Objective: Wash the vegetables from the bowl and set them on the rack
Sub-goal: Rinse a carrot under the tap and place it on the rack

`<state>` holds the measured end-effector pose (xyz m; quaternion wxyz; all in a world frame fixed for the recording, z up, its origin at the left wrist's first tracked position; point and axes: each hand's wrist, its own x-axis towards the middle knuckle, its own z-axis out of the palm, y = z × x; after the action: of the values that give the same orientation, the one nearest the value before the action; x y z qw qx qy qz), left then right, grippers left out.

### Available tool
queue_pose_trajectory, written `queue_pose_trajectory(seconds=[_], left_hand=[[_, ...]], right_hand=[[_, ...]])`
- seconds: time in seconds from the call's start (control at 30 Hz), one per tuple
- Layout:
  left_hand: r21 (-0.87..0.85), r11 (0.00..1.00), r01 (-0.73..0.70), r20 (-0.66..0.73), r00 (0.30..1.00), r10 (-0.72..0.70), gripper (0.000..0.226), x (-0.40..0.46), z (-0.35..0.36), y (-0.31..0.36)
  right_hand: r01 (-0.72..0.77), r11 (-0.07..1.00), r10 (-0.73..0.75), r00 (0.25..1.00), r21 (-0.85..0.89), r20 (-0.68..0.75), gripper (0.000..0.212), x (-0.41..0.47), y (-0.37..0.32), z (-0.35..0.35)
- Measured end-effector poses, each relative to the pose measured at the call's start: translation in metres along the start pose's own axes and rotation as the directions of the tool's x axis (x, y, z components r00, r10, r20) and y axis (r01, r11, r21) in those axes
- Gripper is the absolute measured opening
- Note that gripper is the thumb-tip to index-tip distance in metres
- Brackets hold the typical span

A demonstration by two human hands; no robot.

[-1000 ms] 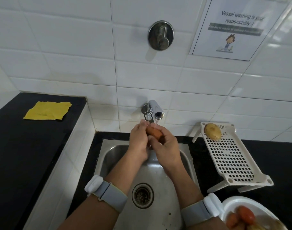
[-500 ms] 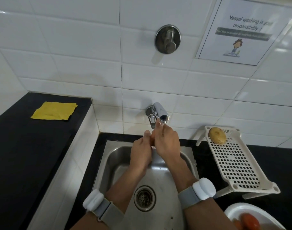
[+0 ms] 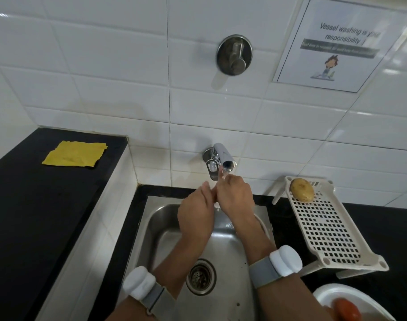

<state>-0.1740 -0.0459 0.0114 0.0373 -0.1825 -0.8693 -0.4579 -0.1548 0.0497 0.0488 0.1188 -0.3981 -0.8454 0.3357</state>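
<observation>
Head view showed the left hand (image 3: 195, 216) and right hand (image 3: 234, 198) cupped together under the chrome wall tap (image 3: 223, 158), over the steel sink's (image 3: 160, 228) back edge. Rinsing seemed underway; next, a carry to the white slotted plastic rack (image 3: 325, 230). Whatever they held was hidden, their grip unclear.

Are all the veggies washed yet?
Not yet. One potato already sits on the rack. The left hand and right hand are together under the tap; what they hold is hidden. A tomato still waits in the bowl.
</observation>
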Motion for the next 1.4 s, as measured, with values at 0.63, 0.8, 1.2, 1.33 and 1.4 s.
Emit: queue_pose_trajectory(seconds=[0.63,0.8,1.2,1.33,1.4], left_hand=[[0.12,0.992,-0.042,0.225,0.974,0.015,0.049,0.03,-0.009,0.01],[0.209,0.911,-0.357,0.087,0.934,0.346,0.053,0.008,-0.007,0.009],[-0.471,0.382,0.795,0.729,0.594,-0.34,0.046,0.029,-0.017,0.01],[-0.292,0.9,0.325,0.377,0.904,-0.204,0.039,0.028,-0.008,0.009],[-0.207,0.969,0.135,0.207,0.974,-0.091,0.046,0.022,-0.004,0.004]], right_hand=[[0.37,0.92,-0.381,0.921,0.131,0.077,0.031,-0.009,0.026,-0.013],[0.077,0.995,-0.077,0.997,0.071,-0.007,0.055,0.0,0.01,-0.017],[0.467,0.804,-0.518,0.854,0.367,0.047,0.015,-0.014,0.009,-0.013],[0.245,0.934,-0.251,0.968,0.259,-0.009,0.052,-0.009,0.003,-0.009],[0.193,0.964,-0.194,0.981,0.181,-0.013,0.065,-0.007,0.001,-0.007]])
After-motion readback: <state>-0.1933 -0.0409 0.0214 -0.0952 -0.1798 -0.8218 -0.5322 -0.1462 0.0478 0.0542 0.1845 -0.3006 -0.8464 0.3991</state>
